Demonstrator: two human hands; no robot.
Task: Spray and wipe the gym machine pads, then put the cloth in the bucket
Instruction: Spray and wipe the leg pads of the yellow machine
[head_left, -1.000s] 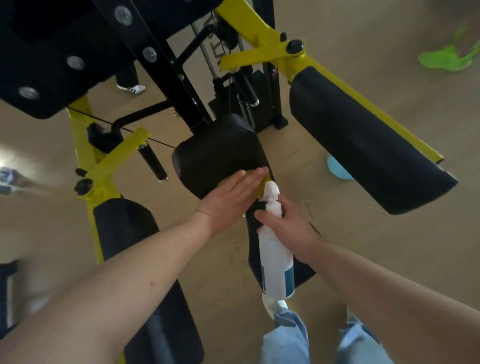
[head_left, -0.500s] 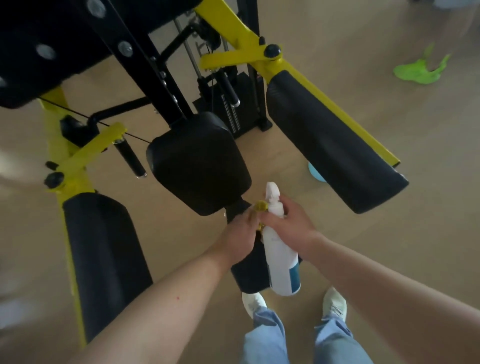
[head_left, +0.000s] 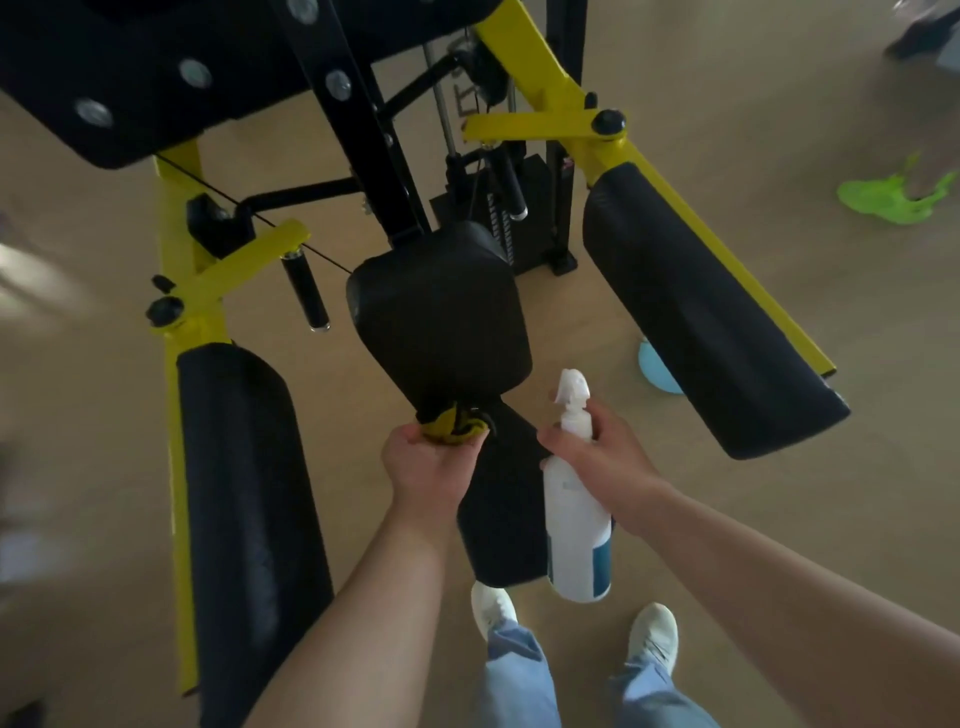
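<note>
A black and yellow gym machine fills the view. Its square centre pad (head_left: 439, 306) sits in the middle, with a narrower seat pad (head_left: 501, 499) below it. A long black pad (head_left: 244, 499) lies at the left and another long pad (head_left: 701, 312) at the right. My left hand (head_left: 428, 460) is closed around a bunched yellow cloth (head_left: 452, 422), held at the lower edge of the centre pad. My right hand (head_left: 597, 457) grips a white spray bottle (head_left: 574, 514) by its neck, nozzle up, beside the seat pad.
The yellow frame arms (head_left: 540, 124) and black upright (head_left: 358, 124) rise behind the pads. A light blue round object (head_left: 655, 366) lies on the wooden floor under the right pad. Someone's green shoe (head_left: 893, 197) is at far right. My white shoes (head_left: 652, 636) stand below.
My left hand has slid down off the centre pad's face to its lower edge and bunched the cloth in a fist. The view has pulled back, showing more of the side pads.
</note>
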